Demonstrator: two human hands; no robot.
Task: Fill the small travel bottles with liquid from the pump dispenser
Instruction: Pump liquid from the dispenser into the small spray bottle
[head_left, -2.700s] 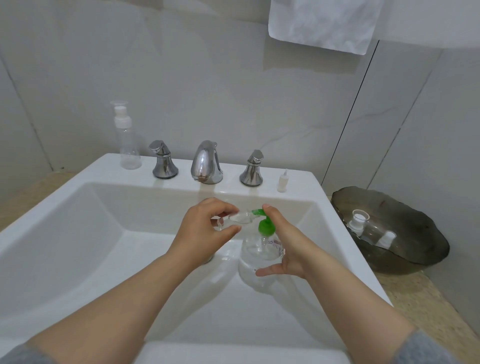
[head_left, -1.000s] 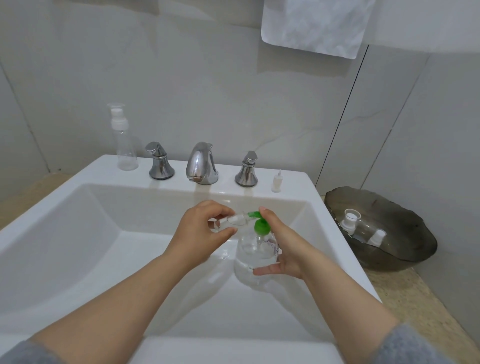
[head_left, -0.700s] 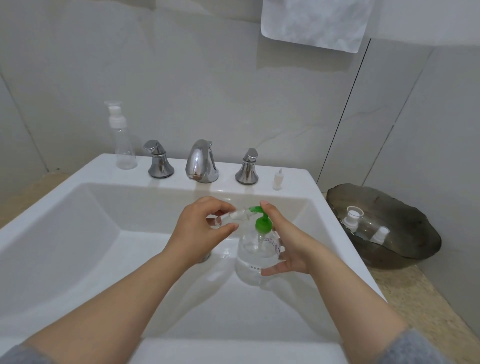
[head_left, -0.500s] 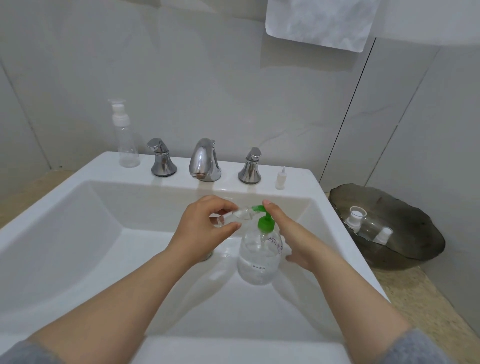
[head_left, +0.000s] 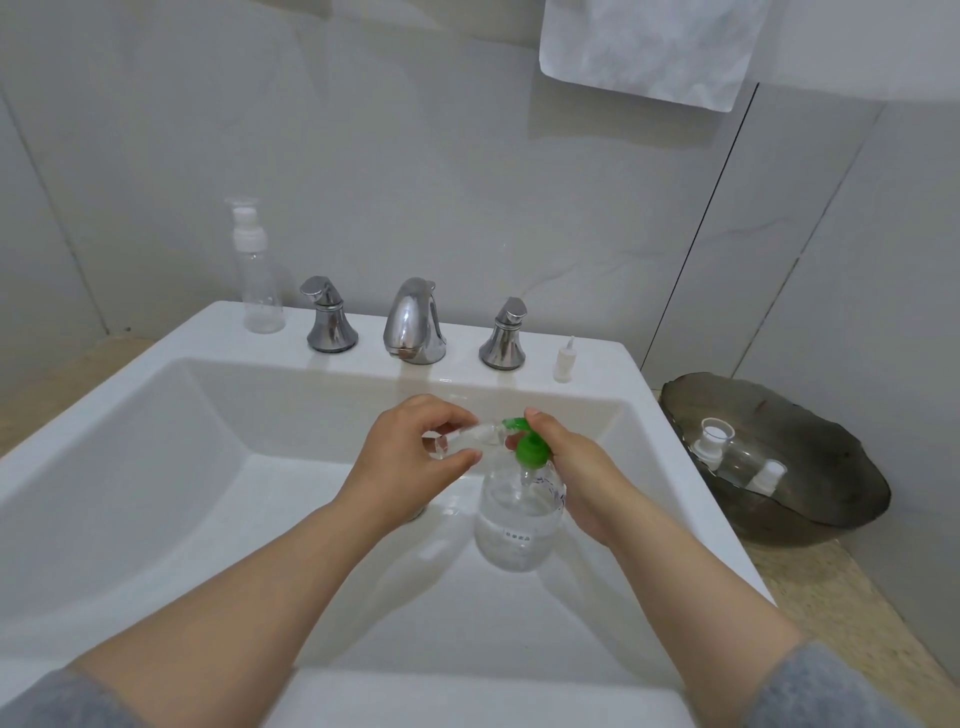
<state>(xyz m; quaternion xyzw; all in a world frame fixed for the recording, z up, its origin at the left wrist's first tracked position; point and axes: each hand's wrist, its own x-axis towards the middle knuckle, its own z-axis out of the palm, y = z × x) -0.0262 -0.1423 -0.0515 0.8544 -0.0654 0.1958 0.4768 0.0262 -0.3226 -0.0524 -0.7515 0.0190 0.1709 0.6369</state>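
Over the white sink basin (head_left: 156, 467) my right hand (head_left: 576, 478) grips a clear pump dispenser (head_left: 514, 519) with a green pump head (head_left: 530, 449), a finger resting on top of the pump. My left hand (head_left: 410, 462) pinches a small clear travel bottle (head_left: 470, 441), lying almost level with its mouth at the green nozzle. A taller clear spray bottle (head_left: 257, 280) with a white cap stands on the sink ledge at the back left. A small white dropper cap (head_left: 563, 361) stands on the ledge at the back right.
Chrome tap (head_left: 415, 322) with two handles (head_left: 327, 322) (head_left: 504, 335) sits on the back ledge. A dark glass bowl (head_left: 810, 493) on the counter to the right holds clear bottles with white caps (head_left: 714, 436). A white towel (head_left: 649, 47) hangs on the wall above.
My right hand's fingers have shifted from under the dispenser's front to its right side. The dispenser and small bottle stay nearly in place over the basin.
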